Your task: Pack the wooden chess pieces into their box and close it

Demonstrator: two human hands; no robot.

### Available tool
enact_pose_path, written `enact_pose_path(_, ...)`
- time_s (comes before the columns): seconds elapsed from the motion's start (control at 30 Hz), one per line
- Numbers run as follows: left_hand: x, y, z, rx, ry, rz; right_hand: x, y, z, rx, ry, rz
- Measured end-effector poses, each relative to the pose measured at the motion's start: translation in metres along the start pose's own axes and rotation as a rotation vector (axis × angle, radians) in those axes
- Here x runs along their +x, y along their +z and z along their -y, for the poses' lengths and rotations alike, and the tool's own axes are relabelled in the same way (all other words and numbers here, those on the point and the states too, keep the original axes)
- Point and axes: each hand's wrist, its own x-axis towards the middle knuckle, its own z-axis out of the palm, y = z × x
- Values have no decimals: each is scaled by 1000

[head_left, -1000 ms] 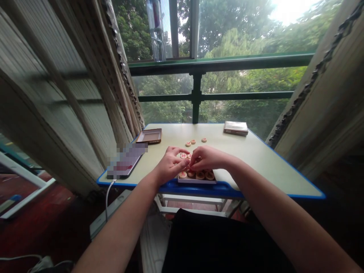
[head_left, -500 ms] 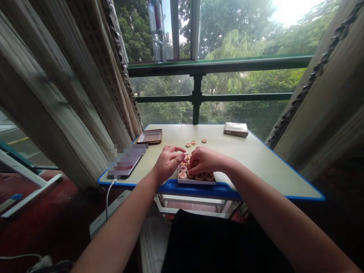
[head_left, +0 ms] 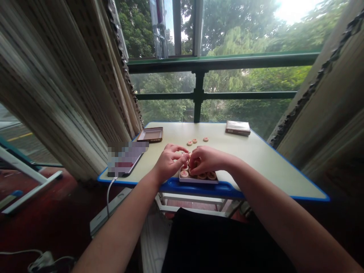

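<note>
A shallow white-edged box at the table's near edge holds several round wooden Chinese chess pieces with red or dark characters. My left hand is at the box's left side, its fingers apart and its thumb and fingertips over the pieces there. From the right, my right hand arches over the box, with curled fingers and thumb down around a piece. Much of the box's far part is hidden behind both hands. Beyond them, three loose pieces lie on the table.
On the pale table with its blue rim, an open box lid lies at the far left. A partly blurred phone-like device with a white cable is nearer. A flat box sits far right. Curtains flank the window.
The view has shifted slightly. Both hands stay over the box; the right fingers have moved only a little among the pieces. The three loose pieces lie as before.
</note>
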Motion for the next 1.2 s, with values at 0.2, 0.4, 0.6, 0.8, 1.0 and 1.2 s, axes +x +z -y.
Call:
enact_pose_path(0.2,0,0,0,14,-4,27,2,0,-3,52,35,48)
enact_pose_path(0.4,0,-1,4,24,-9,-25,3,-3,-3,54,9,45)
enact_pose_path(0.6,0,0,5,23,-1,-41,-1,-8,-1,10,-10,-47)
enact_pose_path(0.8,3,2,10,55,-38,-85,6,-14,-16,-111,118,-354)
enact_pose_path(1.0,8,11,21,52,-145,-121,19,-11,-73,-388,365,-631)
enact_pose_path(1.2,18,23,35,8,-400,-63,25,-1,-106,-329,473,-496)
